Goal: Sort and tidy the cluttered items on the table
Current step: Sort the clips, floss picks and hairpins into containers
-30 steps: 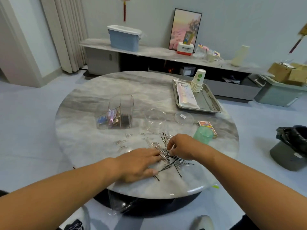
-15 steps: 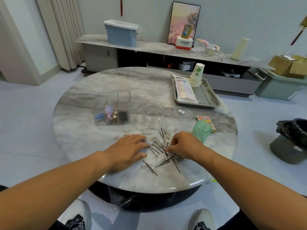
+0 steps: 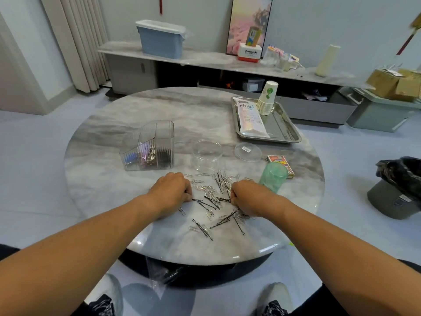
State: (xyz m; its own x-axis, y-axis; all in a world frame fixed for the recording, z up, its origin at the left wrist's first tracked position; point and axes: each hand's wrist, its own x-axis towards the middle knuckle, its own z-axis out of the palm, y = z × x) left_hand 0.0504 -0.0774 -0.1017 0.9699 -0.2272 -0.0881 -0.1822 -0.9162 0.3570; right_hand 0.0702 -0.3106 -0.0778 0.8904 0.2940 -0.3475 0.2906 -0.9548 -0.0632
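Observation:
A loose pile of silver paper clips and black hairpins (image 3: pixel 213 195) lies on the round marble table (image 3: pixel 109 179) near its front edge. My left hand (image 3: pixel 172 190) rests at the pile's left side with curled fingers, and a black hairpin sticks out from under them. My right hand (image 3: pixel 248 197) sits at the pile's right side, its fingers curled and pinching a black hairpin. Behind the pile stand a clear divided organizer (image 3: pixel 164 135) with clips and pins in it and an empty clear round jar (image 3: pixel 206 156), its lid (image 3: pixel 247 151) lying beside it.
A green plastic cup (image 3: pixel 273 179) stands right beside my right hand, with a small card box (image 3: pixel 279 161) behind it. A metal tray (image 3: pixel 287 133) at the back right holds a packet and stacked paper cups (image 3: pixel 267 99). A bin with a black bag (image 3: pixel 398 185) stands on the floor at the right.
My left hand slid left off the pile and went from flat to curled. My right hand moved slightly back towards me. The pins and clips are spread wider.

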